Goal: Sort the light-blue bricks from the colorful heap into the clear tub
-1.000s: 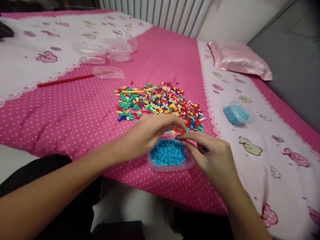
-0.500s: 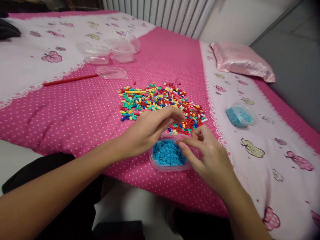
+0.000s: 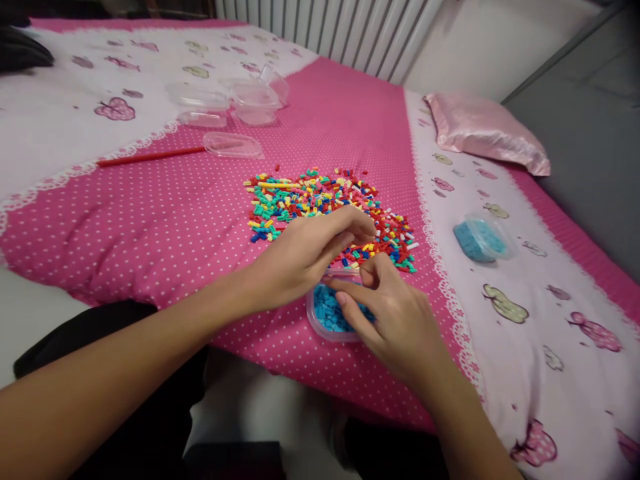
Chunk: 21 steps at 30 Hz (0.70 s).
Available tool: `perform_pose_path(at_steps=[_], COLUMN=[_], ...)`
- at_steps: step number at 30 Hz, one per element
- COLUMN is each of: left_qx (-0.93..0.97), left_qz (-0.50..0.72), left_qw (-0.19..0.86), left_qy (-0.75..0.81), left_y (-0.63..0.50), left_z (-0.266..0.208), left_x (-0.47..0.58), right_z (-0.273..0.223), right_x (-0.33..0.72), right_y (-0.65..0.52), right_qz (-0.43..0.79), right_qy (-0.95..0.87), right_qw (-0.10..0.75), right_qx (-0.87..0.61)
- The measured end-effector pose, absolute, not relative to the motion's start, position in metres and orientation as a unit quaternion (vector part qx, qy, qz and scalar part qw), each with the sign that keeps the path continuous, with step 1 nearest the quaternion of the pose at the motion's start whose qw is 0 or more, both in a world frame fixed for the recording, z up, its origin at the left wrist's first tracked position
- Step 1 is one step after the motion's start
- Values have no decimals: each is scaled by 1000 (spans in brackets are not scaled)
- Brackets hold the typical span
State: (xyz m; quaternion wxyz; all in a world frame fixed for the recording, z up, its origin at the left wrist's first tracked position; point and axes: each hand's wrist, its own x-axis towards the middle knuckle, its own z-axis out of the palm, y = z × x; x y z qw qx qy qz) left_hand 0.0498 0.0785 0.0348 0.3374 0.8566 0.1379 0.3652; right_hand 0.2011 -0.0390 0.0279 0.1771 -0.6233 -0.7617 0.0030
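A clear plastic container (image 3: 313, 320) at the bed's near edge holds many small blue building bricks (image 3: 330, 312). My right hand (image 3: 395, 310) is over its right part, thumb and index finger close together and the other fingers curled. Anything between those fingertips is too small to make out. My left hand (image 3: 320, 250) hangs cupped above the container's far left rim, its fingers bent inward and the palm hidden. Just behind both hands spreads a pile of mixed-colour bricks (image 3: 310, 193), mainly red, green, yellow and blue.
Another clear container with blue bricks (image 3: 475, 239) stands on the right. Several clear containers (image 3: 255, 97) are grouped at the back left, near a clear lid (image 3: 233, 145) and a red stick (image 3: 150, 157). A pink pillow (image 3: 485, 130) lies at the back right.
My right hand has shifted left over the container and now covers more of the blue bricks. My left hand stays cupped in nearly the same place. The view has turned slightly.
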Motion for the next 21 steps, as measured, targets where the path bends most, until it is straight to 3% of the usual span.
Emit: perform_pose_path(at_steps=[15,21], left_qx=[888,900], left_qz=[326,316], left_qw=[305,285], left_qy=[109,94], left_y=[82,81], left_z=[30,29], left_x=[50,50], right_z=[30,30], right_x=[210,216], right_y=[-46,-46], right_qz=[-5,59], right_qy=[-751,-771], right_qw=[199,202], right_qx=[-630,-601])
